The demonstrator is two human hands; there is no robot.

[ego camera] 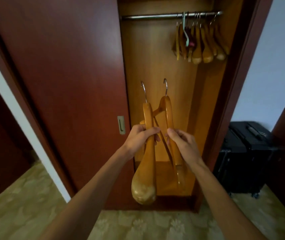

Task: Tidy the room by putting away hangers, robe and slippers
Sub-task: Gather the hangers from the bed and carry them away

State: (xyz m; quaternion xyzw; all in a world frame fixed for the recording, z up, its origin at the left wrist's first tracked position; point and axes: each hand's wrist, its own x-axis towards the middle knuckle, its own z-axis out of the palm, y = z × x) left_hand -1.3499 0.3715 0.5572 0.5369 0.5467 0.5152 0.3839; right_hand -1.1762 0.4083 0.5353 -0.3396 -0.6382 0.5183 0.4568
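Note:
I hold two wooden hangers upright in front of the open wardrobe, hooks pointing up. My left hand (141, 138) grips the left hanger (146, 172), whose broad rounded end hangs lowest. My right hand (181, 144) grips the right hanger (168, 115) by its arm, and a thin crossbar slants between the two. Higher up, a metal rail (155, 16) crosses the wardrobe, with several wooden hangers (202, 42) bunched at its right end and a pale green one among them. No robe or slippers are in view.
The dark red sliding door (65, 84) covers the wardrobe's left half, with a recessed handle (121, 125) near my left hand. A black suitcase (249, 153) stands on the floor to the right. Patterned carpet (138, 224) lies underfoot.

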